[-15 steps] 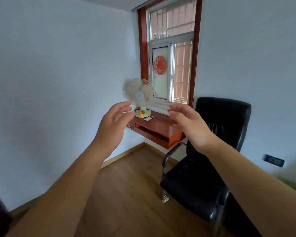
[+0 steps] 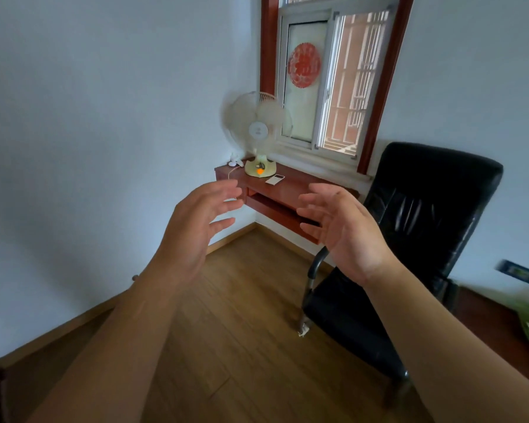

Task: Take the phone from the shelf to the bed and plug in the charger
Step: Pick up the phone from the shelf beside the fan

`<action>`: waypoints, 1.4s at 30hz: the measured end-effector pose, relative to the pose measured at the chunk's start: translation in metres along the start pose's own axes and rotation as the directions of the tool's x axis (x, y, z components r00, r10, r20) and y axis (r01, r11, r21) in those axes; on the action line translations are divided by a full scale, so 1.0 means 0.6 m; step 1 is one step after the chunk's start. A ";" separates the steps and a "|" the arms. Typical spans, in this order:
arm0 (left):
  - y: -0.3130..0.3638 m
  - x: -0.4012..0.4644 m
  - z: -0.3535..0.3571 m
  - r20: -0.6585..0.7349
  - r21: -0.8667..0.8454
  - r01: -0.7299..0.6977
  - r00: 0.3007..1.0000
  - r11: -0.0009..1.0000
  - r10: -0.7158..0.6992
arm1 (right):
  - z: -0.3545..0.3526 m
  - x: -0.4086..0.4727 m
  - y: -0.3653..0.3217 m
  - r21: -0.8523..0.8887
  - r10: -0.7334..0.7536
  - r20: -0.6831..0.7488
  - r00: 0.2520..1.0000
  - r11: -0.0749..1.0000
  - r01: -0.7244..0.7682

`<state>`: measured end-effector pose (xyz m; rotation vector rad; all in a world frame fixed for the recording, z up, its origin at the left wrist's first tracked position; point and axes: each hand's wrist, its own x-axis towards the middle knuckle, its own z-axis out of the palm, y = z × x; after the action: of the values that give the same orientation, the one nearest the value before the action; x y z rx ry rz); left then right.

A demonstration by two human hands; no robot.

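Reaching with left hand (image 2: 196,227) and right hand (image 2: 345,230) both spread empty toward the phone (image 2: 275,179) lying flat on the shelf (image 2: 300,190) just right of the fan (image 2: 258,132), beyond both, long axis angling back-right, neither clearly nearer

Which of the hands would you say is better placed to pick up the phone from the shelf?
Probably the right hand: the phone lies on the shelf nearer it; the left hand is farther left. Both are empty.
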<state>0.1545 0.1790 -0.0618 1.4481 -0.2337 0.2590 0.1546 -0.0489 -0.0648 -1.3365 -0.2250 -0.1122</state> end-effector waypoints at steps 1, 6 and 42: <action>-0.007 0.010 -0.016 -0.002 -0.048 0.023 1.000 0.999 -0.023 | 0.012 0.011 0.007 0.017 0.007 -0.008 1.000 1.000 -0.007; -0.042 0.060 -0.077 0.016 -0.125 0.077 0.997 0.989 -0.076 | 0.060 0.068 0.035 0.011 0.018 -0.007 1.000 1.000 -0.017; -0.385 0.795 -0.094 -0.075 -0.270 0.338 0.926 0.902 -0.369 | -0.010 0.870 0.346 0.162 0.295 0.030 0.955 0.941 -0.296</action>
<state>0.6801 0.2270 -0.1376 1.1886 0.0997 0.0181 0.7068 0.0181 -0.1456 -1.1914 -0.0342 0.1605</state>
